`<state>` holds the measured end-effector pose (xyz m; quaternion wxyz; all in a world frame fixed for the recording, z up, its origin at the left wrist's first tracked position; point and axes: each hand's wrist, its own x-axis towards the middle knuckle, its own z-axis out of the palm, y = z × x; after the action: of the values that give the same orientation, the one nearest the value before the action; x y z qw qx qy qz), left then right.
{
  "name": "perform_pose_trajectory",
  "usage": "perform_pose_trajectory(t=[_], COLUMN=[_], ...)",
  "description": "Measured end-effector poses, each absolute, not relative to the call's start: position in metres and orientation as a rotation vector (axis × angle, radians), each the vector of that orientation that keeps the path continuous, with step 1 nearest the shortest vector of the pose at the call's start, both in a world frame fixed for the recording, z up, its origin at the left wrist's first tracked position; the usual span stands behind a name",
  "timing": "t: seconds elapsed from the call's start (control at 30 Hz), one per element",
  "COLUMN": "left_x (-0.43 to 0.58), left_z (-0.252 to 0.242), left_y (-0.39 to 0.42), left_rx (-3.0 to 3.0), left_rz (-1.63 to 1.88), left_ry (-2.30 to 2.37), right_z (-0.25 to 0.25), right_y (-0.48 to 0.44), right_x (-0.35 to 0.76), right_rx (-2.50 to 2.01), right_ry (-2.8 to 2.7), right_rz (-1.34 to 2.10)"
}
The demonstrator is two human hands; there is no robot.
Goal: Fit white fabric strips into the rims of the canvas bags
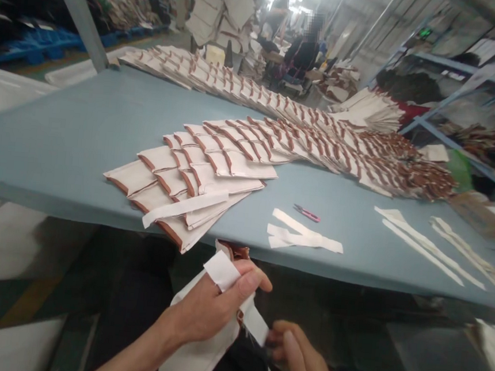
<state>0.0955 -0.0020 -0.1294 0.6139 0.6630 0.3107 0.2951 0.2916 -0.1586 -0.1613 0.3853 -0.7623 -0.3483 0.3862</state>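
Observation:
My left hand is closed, its thumb pressed over a white fabric strip that crosses the hand and comes out below the thumb. Under that hand hangs a cream fabric piece with brown edging, just off the table's front edge. My right hand is beside the strip's lower end, its fingers bent and blurred; whether they touch the strip I cannot tell. In front lie overlapping cream pieces with brown edges, one white strip across them.
On the blue-green table lie pink-handled thread snips, short white strips and longer strips at the right. A long row of cream pieces runs along the back. Metal shelving stands at right; people sit and stand behind.

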Motion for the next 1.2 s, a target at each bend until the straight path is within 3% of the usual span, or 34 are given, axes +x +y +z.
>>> perform_pose_trajectory(t=[0.2, 0.37, 0.6, 0.83, 1.2], left_x=[0.097, 0.098, 0.091, 0.061, 0.012], left_z=[-0.116, -0.118, -0.127, -0.146, -0.174], left_y=[-0.01, -0.01, -0.01, 0.0, -0.024], left_rx=[1.774, 1.81, 1.607, 1.304, 1.461], left_rz=[0.482, 0.522, 0.641, 0.815, 0.688], left_ry=[0.713, 0.628, 0.764, 1.011, 1.304], right_z=[-0.112, -0.079, -0.1, -0.116, -0.197], right_y=[-0.101, -0.053, -0.039, -0.027, -0.081], right_x=[0.295, 0.244, 0.222, 0.269, 0.225], right_rx=[-1.769, -1.462, -1.259, -1.039, -1.289], right_ry=[-1.305, -1.603, -1.495, -0.995, -0.942], right_rz=[0.772, 0.892, 1.016, 1.028, 1.623])
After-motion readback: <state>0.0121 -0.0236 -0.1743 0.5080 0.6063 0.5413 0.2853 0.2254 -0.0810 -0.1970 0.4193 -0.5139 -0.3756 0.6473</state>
